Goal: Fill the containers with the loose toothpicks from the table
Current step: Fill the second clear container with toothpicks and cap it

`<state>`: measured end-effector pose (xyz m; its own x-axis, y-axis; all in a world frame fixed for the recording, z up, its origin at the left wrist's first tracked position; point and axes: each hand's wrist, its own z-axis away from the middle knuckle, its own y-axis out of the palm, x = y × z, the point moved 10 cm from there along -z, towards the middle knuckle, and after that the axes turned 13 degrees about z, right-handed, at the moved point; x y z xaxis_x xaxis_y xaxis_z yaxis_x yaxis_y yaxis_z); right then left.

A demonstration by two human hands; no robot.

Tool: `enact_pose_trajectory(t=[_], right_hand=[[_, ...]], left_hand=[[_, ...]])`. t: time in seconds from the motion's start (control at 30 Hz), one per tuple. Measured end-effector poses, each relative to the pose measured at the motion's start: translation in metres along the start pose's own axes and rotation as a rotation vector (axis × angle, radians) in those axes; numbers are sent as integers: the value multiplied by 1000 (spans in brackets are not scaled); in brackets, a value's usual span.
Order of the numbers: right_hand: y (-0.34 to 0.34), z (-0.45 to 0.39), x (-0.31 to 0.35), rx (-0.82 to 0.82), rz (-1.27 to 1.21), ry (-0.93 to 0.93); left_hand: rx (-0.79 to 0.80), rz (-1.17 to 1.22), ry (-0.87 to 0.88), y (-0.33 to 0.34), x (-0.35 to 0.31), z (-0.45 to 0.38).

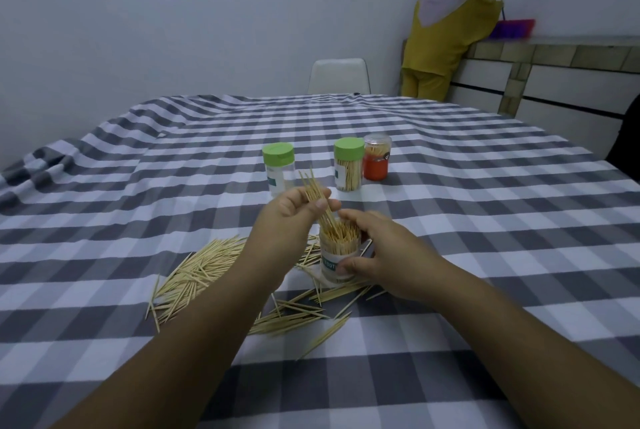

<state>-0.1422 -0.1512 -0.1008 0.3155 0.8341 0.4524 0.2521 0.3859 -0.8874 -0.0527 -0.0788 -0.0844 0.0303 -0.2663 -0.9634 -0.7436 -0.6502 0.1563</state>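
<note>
Left hand (294, 210) pinches a bunch of toothpicks (317, 194) over the open jar (337, 255), which the right hand (374, 252) grips. Loose toothpicks (194, 272) litter the checked tablecloth (485, 220); far off, a white chair (338, 76) meets a pale wall (173, 19)

My left hand (294, 210) pinches a bundle of toothpicks (317, 194), pale matt wood with fine points. My right hand (374, 252) grips an open jar (337, 255) of clear, smooth plastic with a paper label, packed with the same pale wood. More loose toothpicks (197, 269) lie on the tablecloth (485, 220), a soft woven cloth in grey and white checks, matt and slightly rumpled. Further back stand two clear plastic jars with smooth green plastic lids (277, 153) (349, 148), and a glossy clear plastic jar with an orange label (376, 161).
</note>
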Motion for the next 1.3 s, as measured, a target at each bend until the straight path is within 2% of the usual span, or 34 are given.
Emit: enact_pose_trajectory(t=[0.13,0.43,0.6,0.9,1.07,1.2,1.3], right_hand=[[-1,0,1,-6,2,-12],[-1,1,1,-10,4,-15],[0,1,2,-10,11,-18],[-2,1,3,-19,-3,-27],[0,-1,1,-17,10,-24],[-1,0,2,-17,0,-28],[-1,1,2,-19,10,-29]], left_hand=[[19,-71,-28,1,5,1],[47,-250,58,1,-2,1],[-41,-176,55,-11,-1,0],[27,-501,183,-1,-13,6],[-70,-626,189,-15,-12,3],[45,-651,284,3,-20,6],[112,-779,339,12,-18,7]])
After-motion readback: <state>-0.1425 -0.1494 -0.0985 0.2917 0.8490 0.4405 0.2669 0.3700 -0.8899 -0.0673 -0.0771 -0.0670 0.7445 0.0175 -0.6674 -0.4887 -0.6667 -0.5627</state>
